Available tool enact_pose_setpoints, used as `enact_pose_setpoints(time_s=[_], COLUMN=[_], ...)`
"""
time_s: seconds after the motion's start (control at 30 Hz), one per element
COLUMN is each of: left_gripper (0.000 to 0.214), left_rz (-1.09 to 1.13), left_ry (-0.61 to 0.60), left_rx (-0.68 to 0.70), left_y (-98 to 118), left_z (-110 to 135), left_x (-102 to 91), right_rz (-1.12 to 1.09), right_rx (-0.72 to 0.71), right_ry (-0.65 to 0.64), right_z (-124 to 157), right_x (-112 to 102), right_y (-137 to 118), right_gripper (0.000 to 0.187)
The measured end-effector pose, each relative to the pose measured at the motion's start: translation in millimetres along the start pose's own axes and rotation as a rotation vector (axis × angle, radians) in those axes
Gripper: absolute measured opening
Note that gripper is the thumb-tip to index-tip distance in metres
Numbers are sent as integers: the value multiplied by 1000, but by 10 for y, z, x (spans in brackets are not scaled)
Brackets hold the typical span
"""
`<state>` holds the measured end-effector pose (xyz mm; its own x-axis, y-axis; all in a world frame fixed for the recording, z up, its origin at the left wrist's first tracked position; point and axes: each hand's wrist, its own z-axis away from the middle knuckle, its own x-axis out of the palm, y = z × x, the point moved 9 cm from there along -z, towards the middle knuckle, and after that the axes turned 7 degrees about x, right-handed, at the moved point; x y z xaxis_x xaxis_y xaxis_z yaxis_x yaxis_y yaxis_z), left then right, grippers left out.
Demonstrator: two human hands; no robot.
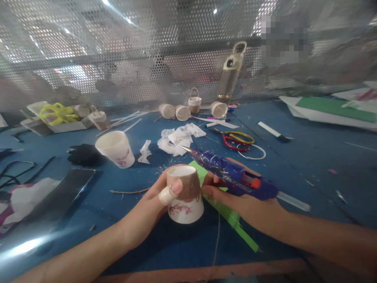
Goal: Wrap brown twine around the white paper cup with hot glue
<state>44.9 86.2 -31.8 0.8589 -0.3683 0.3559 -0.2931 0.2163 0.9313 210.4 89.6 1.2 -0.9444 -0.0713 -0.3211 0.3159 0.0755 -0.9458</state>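
In my left hand (157, 196) is a white paper cup (187, 214) with a printed red blossom branch, tilted with its wide rim downward. Brown twine (188, 188) covers the narrower upper part of the cup, and my thumb presses on it. My right hand (225, 196) carries a blue hot glue gun (235, 171), its nozzle pointing up and left. That hand's fingertips are close together at the cup's right side, and a loose twine strand (218, 236) hangs below them. A bright green strip (244, 234) lies under my right hand.
Stacked paper cups (116, 149), crumpled white paper (179, 137) and red-and-yellow-handled scissors (238, 141) lie beyond my hands. Small twine-wrapped cups (182, 113) and a water bottle (231, 76) stand near the perforated metal screen (126, 78). A phone (59, 200) is at left.
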Motion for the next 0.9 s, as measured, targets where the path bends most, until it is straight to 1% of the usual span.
enact_pose_setpoints(time_s=[0.13, 0.23, 0.3, 0.4, 0.57, 0.73, 0.9], left_gripper=[52, 55, 58, 56, 54, 52, 47], left_rz=[-74, -52, -35, -26, -34, -60, -54], left_ry=[31, 57, 97, 136, 144, 127, 132], left_rx=[-25, -39, -45, -39, -32, -16, -7], left_y=[21, 25, 20, 24, 42, 71, 67], left_z=[23, 23, 14, -4, 3, 16, 12], left_x=[-14, -20, -49, -76, -82, -81, -98], right_rz=[-118, -100, -83, -86, -70, -163, -120], right_rx=[43, 30, 27, 29, -16, 22, 6], right_ry=[-33, -29, -44, -53, -39, -75, -72], right_z=[8, 14, 18, 19, 15, 7, 11], right_x=[-1, -12, 1, 10, -7, 23, 18], right_y=[15, 5, 4, -7, -58, 48, 38], right_gripper=[27, 24, 23, 22, 20, 23, 23])
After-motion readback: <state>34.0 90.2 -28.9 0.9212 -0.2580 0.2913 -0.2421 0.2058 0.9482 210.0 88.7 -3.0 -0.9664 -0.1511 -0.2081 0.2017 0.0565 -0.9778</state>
